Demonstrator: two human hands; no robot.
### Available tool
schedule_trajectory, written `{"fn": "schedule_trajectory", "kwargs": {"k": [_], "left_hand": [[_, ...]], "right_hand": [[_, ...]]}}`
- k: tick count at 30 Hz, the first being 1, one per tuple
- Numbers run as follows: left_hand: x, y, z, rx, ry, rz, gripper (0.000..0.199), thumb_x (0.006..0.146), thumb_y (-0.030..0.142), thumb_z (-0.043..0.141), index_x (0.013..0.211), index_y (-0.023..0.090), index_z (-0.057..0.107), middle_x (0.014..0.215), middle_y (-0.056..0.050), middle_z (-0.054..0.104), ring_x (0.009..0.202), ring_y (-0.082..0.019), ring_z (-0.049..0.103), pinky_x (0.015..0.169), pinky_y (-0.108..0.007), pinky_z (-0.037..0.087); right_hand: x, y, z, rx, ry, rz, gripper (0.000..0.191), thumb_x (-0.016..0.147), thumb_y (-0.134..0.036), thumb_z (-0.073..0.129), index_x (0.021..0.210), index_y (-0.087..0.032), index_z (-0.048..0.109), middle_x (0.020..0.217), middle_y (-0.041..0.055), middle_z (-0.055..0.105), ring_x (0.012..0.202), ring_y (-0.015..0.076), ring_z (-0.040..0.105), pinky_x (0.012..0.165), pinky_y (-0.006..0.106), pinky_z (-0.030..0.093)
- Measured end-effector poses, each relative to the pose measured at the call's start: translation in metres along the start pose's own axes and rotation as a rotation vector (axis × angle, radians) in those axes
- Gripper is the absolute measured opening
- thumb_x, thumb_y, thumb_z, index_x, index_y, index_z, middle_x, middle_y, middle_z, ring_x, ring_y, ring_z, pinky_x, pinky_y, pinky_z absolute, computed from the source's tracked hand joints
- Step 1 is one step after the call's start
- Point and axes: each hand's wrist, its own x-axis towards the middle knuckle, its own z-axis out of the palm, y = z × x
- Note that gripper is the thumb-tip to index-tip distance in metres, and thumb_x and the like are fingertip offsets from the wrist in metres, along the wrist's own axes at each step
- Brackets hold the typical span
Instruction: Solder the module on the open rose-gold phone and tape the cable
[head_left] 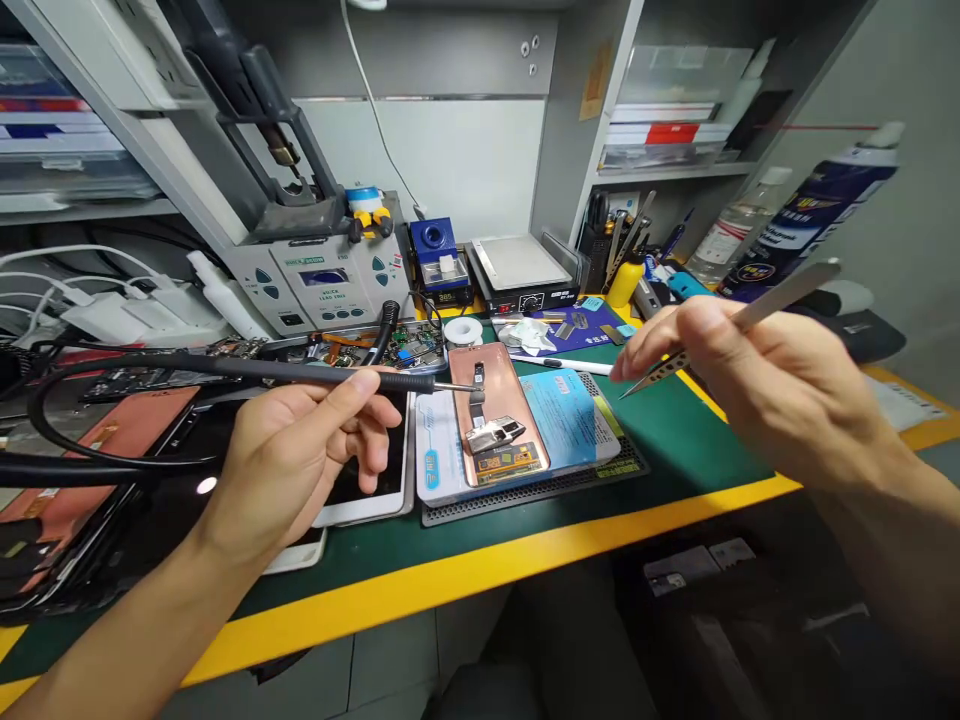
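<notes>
Fingers closed around a black iron [405, 383], a worker's left hand [292, 450] reaches in from 8 o'clock of a pink panel [514, 390] at a repair bench. The iron's tip meets the line of a dark flex [477, 400] on the panel, though whether it touches is hard to tell. At 3 o'clock, the right hand [772, 370], slightly blurred, is clamped on steel tweezers [664, 371], their points well apart from the panel. The panel lies on a blue-and-white box [577, 420], a metal part [495, 433] near its 6 o'clock end. A solder reel [463, 332] sits at 11, a hot plate [521, 262] at 12, a spray can [814, 225] at 2. The left hand partly hides a white tablet [379, 508] at 8.
</notes>
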Motion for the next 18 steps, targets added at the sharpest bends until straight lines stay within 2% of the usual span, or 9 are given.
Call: {"fn": "schedule_trajectory", "kwargs": {"k": [2,3,4,6,7,10,13,18], "left_hand": [[0.0,-0.001,-0.001,-0.011,0.0,0.033,0.046,0.078,0.059,0.09,0.067,0.016,0.08,0.047,-0.003,0.063,0.042,-0.014,0.056,0.036,-0.021,0.048],[0.0,-0.001,-0.001,-0.016,-0.002,0.047,0.046,0.078,0.059,0.09,0.068,0.016,0.079,0.047,-0.003,0.063,0.042,-0.014,0.057,0.036,-0.021,0.048],[0.0,-0.002,-0.002,-0.02,-0.006,0.057,0.046,0.079,0.058,0.09,0.068,0.015,0.079,0.048,-0.003,0.064,0.043,-0.014,0.057,0.037,-0.021,0.048],[-0.001,-0.003,-0.003,-0.028,-0.017,0.074,0.045,0.081,0.057,0.088,0.069,0.015,0.078,0.049,-0.002,0.064,0.043,-0.014,0.057,0.037,-0.022,0.048],[-0.001,-0.003,-0.004,-0.031,-0.025,0.079,0.045,0.083,0.056,0.088,0.07,0.014,0.078,0.049,-0.001,0.064,0.043,-0.013,0.057,0.038,-0.021,0.047],[-0.001,-0.007,-0.007,-0.036,-0.052,0.083,0.043,0.095,0.053,0.08,0.076,0.015,0.074,0.053,0.003,0.063,0.045,-0.011,0.058,0.041,-0.02,0.047],[-0.001,-0.011,-0.011,-0.027,-0.072,0.074,0.039,0.105,0.049,0.071,0.086,0.016,0.07,0.063,0.007,0.063,0.049,-0.008,0.057,0.046,-0.02,0.049],[-0.001,-0.013,-0.014,-0.012,-0.035,0.043,0.032,0.106,0.048,0.07,0.105,0.016,0.071,0.086,0.002,0.07,0.064,-0.011,0.064,0.057,-0.024,0.057]], "right_hand": [[-0.013,-0.007,0.004,-0.303,-0.132,-0.193,0.037,0.119,-0.032,0.045,0.097,-0.019,0.072,0.083,0.004,0.075,0.068,0.0151,0.068,0.066,0.028,0.054],[-0.02,-0.008,0.009,-0.488,-0.218,-0.33,0.03,0.118,-0.024,0.045,0.104,-0.018,0.07,0.085,0.0034,0.075,0.065,0.0137,0.066,0.063,0.027,0.052],[-0.028,-0.007,0.015,-0.555,-0.257,-0.404,0.023,0.116,-0.023,0.05,0.108,-0.017,0.071,0.083,0.003,0.075,0.065,0.0145,0.067,0.061,0.028,0.05],[-0.041,-0.001,0.03,-0.694,-0.233,-0.512,0.024,0.114,-0.023,0.053,0.116,-0.013,0.074,0.075,0.0037,0.069,0.063,0.0191,0.062,0.059,0.034,0.044],[-0.047,0.003,0.038,-0.767,-0.203,-0.586,0.024,0.114,-0.019,0.053,0.113,-0.012,0.076,0.069,0.0017,0.063,0.058,0.0194,0.054,0.058,0.036,0.038],[-0.057,0.015,0.053,-0.847,-0.144,-0.692,0.019,0.112,-0.015,0.058,0.109,-0.012,0.077,0.063,-0.0016,0.055,0.054,0.0185,0.041,0.057,0.038,0.028],[-0.059,0.02,0.059,-0.872,-0.111,-0.737,0.017,0.112,-0.015,0.06,0.113,-0.01,0.077,0.063,-0.0017,0.055,0.057,0.0187,0.041,0.059,0.037,0.027],[-0.061,0.021,0.061,-0.841,-0.106,-0.816,0.026,0.111,-0.007,0.052,0.111,-0.006,0.078,0.063,0.0003,0.058,0.058,0.0179,0.042,0.057,0.036,0.032]]}}
